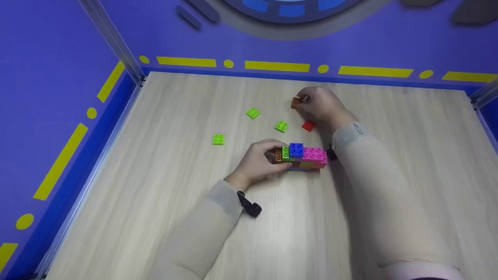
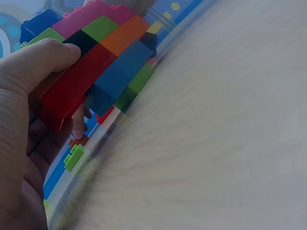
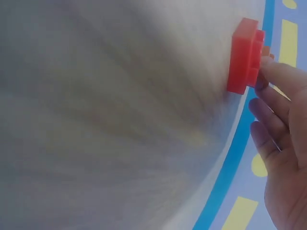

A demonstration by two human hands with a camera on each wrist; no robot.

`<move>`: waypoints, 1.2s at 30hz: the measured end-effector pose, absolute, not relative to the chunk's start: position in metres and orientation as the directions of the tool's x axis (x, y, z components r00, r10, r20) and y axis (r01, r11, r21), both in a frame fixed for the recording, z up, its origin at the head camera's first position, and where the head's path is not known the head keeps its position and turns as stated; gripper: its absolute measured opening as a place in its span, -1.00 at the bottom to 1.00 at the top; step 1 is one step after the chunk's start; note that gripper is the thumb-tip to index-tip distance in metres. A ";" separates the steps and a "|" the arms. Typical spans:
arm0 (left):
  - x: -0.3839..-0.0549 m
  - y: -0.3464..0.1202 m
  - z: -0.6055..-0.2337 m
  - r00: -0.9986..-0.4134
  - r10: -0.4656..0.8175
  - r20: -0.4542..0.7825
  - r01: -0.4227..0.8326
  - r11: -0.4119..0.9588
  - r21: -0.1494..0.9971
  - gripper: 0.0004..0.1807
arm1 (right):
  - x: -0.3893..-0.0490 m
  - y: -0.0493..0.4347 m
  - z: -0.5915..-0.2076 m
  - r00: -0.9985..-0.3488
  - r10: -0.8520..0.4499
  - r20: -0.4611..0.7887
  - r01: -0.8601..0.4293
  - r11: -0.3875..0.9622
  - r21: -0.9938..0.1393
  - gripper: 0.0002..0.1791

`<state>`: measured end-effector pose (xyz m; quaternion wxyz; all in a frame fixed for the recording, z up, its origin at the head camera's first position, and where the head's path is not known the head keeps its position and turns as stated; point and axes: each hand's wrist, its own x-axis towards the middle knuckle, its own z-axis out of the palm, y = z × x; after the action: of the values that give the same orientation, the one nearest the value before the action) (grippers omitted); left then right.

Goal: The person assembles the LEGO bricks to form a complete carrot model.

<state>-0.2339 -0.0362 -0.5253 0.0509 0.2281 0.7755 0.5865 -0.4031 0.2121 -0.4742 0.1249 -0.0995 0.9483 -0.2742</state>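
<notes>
My left hand [image 1: 257,162] grips the left end of a built block of toy bricks [image 1: 314,154]. A blue brick [image 1: 296,149] sits on top, beside a pink brick and a green one. Red, orange, blue and green bricks make up its lower layers in the left wrist view, where my thumb [image 2: 60,55] presses on its side. Farther back, my right hand [image 1: 322,104] pinches a small brown-orange brick [image 1: 295,103] between thumb and fingers; in the right wrist view the fingers mostly hide it. A red brick [image 1: 308,125] lies just in front of that hand.
Three lime-green bricks lie loose on the wooden table [image 1: 163,155]: one at the back [image 1: 253,113], one near the red brick [image 1: 281,126] and one farther left [image 1: 218,139]. Blue-purple panels with yellow marks [image 1: 277,66] wall the table's back and left side.
</notes>
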 end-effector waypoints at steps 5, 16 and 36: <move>-0.233 -0.037 -0.525 -0.891 0.416 0.183 0.294 0.221 0.930 -0.51 | -0.396 0.221 -0.470 -0.946 -0.275 -0.171 -0.103 0.757 -0.646 -0.44; -0.235 -0.035 -0.526 -0.890 0.419 0.181 0.302 0.245 0.921 -0.48 | -0.358 0.247 -0.457 -0.969 -0.238 -0.064 -0.097 0.608 -0.788 -0.43; -0.235 -0.039 -0.527 -0.881 0.431 0.195 0.308 0.208 0.928 -0.47 | -0.253 0.281 -0.467 -0.940 -0.282 0.189 -0.276 0.307 -0.911 -0.63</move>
<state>-0.2350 -0.0391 -0.5270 0.0529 0.2380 0.7754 0.5824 -0.2528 0.2814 -0.4666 0.0031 -0.1726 0.8083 -0.5629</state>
